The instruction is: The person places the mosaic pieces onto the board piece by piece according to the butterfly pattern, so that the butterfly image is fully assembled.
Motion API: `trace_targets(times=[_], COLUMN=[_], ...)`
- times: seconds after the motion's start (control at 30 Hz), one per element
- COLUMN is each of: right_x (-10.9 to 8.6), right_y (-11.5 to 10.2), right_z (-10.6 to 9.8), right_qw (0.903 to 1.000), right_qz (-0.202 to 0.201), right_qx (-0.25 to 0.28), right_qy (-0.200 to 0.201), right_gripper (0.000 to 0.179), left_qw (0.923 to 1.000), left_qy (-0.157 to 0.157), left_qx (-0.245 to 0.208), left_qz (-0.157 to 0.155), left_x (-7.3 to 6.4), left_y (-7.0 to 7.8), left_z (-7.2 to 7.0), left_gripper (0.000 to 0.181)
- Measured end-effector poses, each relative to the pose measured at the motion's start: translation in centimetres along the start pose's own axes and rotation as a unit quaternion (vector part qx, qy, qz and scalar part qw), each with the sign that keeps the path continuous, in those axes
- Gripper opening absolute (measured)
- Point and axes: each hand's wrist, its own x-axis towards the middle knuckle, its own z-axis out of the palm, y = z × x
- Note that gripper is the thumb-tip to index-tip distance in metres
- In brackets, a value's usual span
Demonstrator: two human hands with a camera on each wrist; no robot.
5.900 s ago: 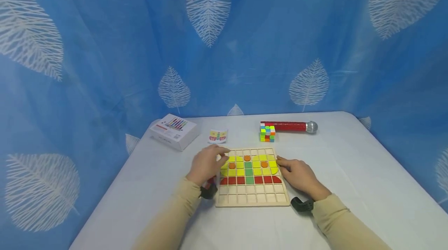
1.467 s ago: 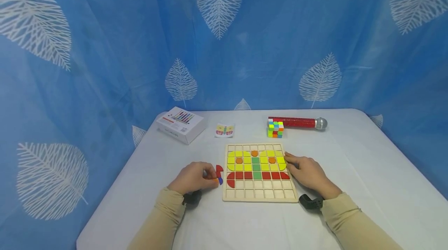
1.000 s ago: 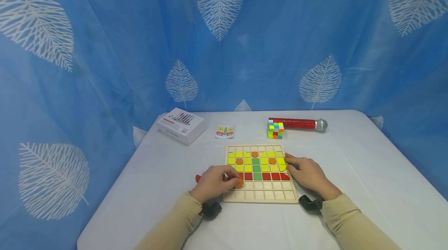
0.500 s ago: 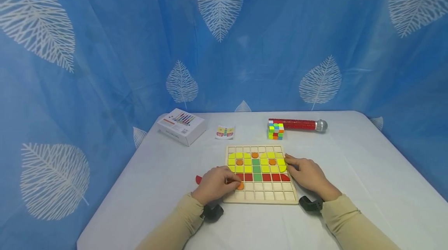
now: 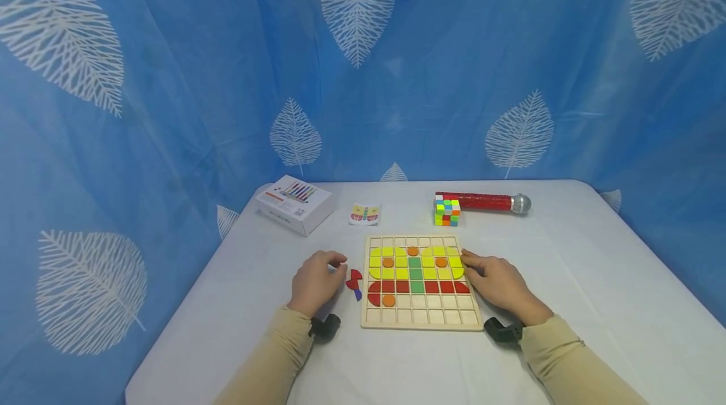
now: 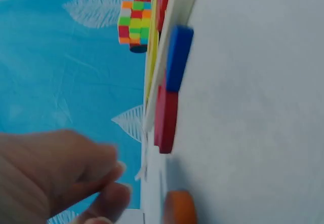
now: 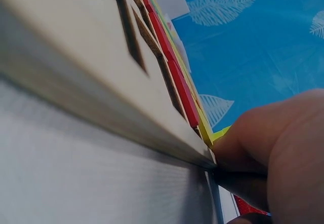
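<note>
A wooden grid board [image 5: 437, 323] lies on the table with flat yellow, orange, green and red pieces forming a butterfly-like pattern. One orange disc [image 5: 388, 300] sits in its lower left area, beside a red rounded piece [image 5: 374, 299]. My left hand [image 5: 315, 282] hovers left of the board, fingers loosely bent, holding nothing visible. Close to it lie loose red pieces [image 5: 354, 274] and a blue piece [image 5: 358, 295]; the left wrist view also shows an orange piece [image 6: 181, 207] on the table. My right hand [image 5: 499, 285] pinches the board's right edge between thumb and fingers.
Behind the board lie a small pattern card [image 5: 365, 215], a puzzle cube [image 5: 447, 211] and a red microphone [image 5: 482, 201]. A white box [image 5: 296, 205] stands at the back left. A blue leaf-print curtain [image 5: 397, 109] hangs behind the white table [image 5: 567, 235].
The orange disc, earlier pinched in my left hand, now sits on the board, and that hand has drawn back left. The red rounded piece appeared below the red row earlier. My right hand stays put.
</note>
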Motion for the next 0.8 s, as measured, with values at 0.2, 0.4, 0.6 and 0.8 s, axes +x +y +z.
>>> trace_targets(times=[0.2,0.4,0.6,0.8], right_x=[0.1,0.1,0.1,0.1], right_y=[0.0,-0.2,0.0,0.0], right_z=[0.0,0.0,-0.1,0.0], right_qw=[1.0,0.9999,1.0,1.0], right_qz=[0.002,0.006,0.003,0.003], right_qx=[0.0,0.003,-0.003,-0.001], right_qy=[-0.004,-0.008,-0.004,-0.005], right_gripper=[0.046,0.046,0.046,0.046], left_qw=[0.9973,0.9968,0.9973,0.9947], left_qy=[-0.066,-0.079,-0.071,-0.084], left_qx=[-0.008,0.006,0.008,0.021], left_qz=[-0.03,-0.008,0.017,0.054], left_x=[0.2,-0.1,0.2,0.7], left_y=[-0.5,-0.5,-0.3,-0.2], left_z=[0.3,0.6,1.0,1.4], left_gripper=[0.034,0.032,0.029,0.022])
